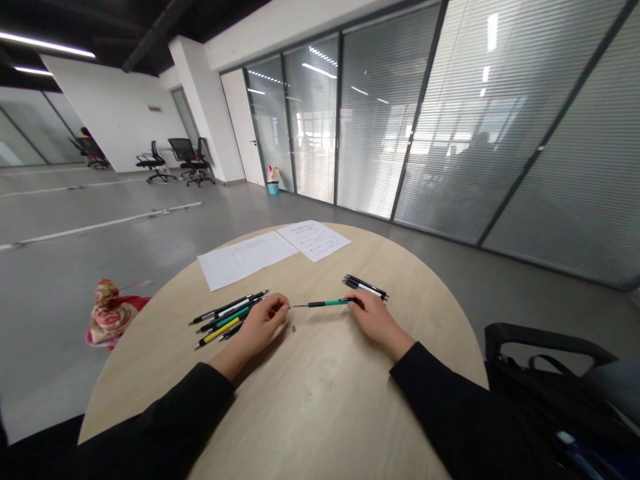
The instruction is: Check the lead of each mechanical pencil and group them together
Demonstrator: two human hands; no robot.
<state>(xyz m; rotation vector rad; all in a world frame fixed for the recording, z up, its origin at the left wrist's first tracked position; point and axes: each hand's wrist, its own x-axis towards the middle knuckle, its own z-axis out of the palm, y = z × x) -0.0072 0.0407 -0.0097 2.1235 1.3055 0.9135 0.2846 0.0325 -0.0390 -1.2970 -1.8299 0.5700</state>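
My right hand (373, 317) is closed around the rear end of a green pen (331, 303) with a black grip, held level above the table. From the pen's front a thin dark rod (299, 306) sticks out, and the closed fingertips of my left hand (267, 320) meet its far end. Whether it is a refill is too small to tell. A tiny dark piece (294, 329) lies on the wood below. Beside and partly behind my left hand is a group of several pens, among them a yellow pen (220, 333). Several black pens (365, 287) lie just beyond my right hand.
Two printed sheets (247, 259) lie toward the far side of the round wooden table (320, 413). A black chair (550, 340) with things on it stands close on the right. A red and beige bag (111, 313) is on the left. Glass partitions (380, 120) stand beyond.
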